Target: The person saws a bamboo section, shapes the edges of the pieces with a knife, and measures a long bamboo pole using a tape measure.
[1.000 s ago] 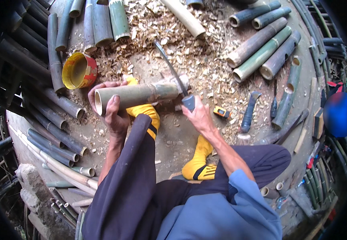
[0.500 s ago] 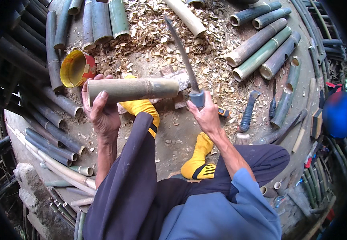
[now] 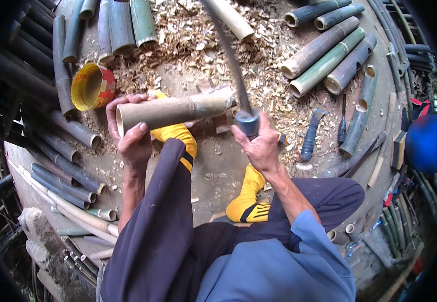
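Observation:
My left hand (image 3: 135, 145) grips a pale bamboo tube (image 3: 165, 112) at its open left end, fingers behind and thumb in front. The tube lies nearly level above my yellow-socked foot (image 3: 178, 138), with a node ring toward its right end. In my right hand (image 3: 259, 147) is a long curved machete (image 3: 234, 63), held by its dark round handle (image 3: 247, 122). Its blade points up and away, slightly blurred, just right of the tube's far end. Whether the blade touches the tube I cannot tell.
Wood shavings (image 3: 188, 40) cover the ground ahead. A yellow and red bucket (image 3: 88, 90) stands at left. Cut bamboo tubes (image 3: 321, 55) lie at both sides. A wrapped-handle tool (image 3: 311, 136) rests at right, and a rough stone block (image 3: 42, 241) sits lower left.
The tube's right end has tilted up and away, showing more of its left opening. My right hand and the machete have shifted slightly, the blade now rising nearer the top edge.

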`<state>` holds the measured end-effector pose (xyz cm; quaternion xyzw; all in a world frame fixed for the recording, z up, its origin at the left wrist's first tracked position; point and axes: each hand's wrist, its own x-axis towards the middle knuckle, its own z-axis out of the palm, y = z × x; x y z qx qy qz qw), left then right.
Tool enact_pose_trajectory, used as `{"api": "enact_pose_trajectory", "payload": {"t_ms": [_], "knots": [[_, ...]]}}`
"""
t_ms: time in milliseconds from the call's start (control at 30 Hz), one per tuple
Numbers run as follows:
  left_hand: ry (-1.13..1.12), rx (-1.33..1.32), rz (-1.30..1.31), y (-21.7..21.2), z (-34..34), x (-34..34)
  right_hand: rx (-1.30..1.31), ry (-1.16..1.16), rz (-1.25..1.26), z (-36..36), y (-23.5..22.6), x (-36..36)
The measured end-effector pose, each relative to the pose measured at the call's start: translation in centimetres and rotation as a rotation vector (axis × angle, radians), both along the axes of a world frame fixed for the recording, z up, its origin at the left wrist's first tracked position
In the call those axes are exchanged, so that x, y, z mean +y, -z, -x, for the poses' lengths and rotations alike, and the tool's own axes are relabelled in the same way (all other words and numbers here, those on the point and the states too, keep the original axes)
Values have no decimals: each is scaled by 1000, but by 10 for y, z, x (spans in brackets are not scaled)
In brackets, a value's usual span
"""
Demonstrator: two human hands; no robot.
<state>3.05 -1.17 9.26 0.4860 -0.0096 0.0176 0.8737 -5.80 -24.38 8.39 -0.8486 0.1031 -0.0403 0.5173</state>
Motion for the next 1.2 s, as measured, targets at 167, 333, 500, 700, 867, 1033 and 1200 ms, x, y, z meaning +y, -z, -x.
{"api": "enact_pose_trajectory", "payload": {"t_ms": [167,333,500,700,867,1033,1200], "knots": [[58,-66,-18,1,-1,-7,-27,-19,102,4,65,-7],[133,-79,-30,1,-2,4,244,-117,0,0,50,-14],[251,-152,-54,-1,-8,11,-292,19,-80,-7,5,-3],[317,-210,-135,-1,-14,11,247,-158,47,-8,71,-26],[346,-176,-197,-5,-13,22,-173,-38,26,-5,7,-3],[322,-86,-484,-3,-24,43,355,-196,130,6,109,-23],[-127,156,64,-4,-22,-1,246,-149,107,6,67,-14]]}}
